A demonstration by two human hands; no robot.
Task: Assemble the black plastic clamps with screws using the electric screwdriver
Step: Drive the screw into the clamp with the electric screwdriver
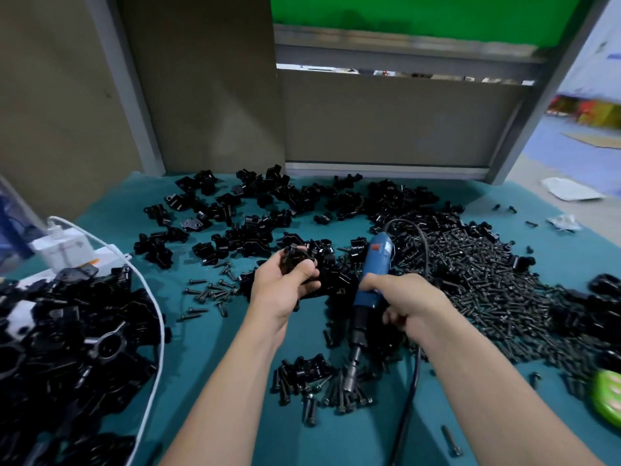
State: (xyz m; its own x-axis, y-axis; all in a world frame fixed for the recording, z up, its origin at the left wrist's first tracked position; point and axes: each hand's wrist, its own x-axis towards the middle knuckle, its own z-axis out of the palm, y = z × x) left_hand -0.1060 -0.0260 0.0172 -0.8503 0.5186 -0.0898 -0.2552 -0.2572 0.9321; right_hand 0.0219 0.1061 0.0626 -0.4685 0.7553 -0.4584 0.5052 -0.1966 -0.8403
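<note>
My left hand [285,284] holds a black plastic clamp [295,258] above the middle of the teal table, fingers curled around it. My right hand [408,304] grips the blue electric screwdriver [371,280], which points bit-down toward me; its tip [351,381] sits among a small heap of black screws [322,391]. A big pile of black screws [487,280] spreads to the right. Loose black clamps [268,206] lie scattered across the far half of the table.
A heap of black clamps [67,338] fills the near left, with a white cable [158,314] arcing over it from a white box [64,247]. The screwdriver's black cord [415,381] loops back and trails toward me. A green object [608,398] sits at the right edge. Grey panels [386,122] stand behind.
</note>
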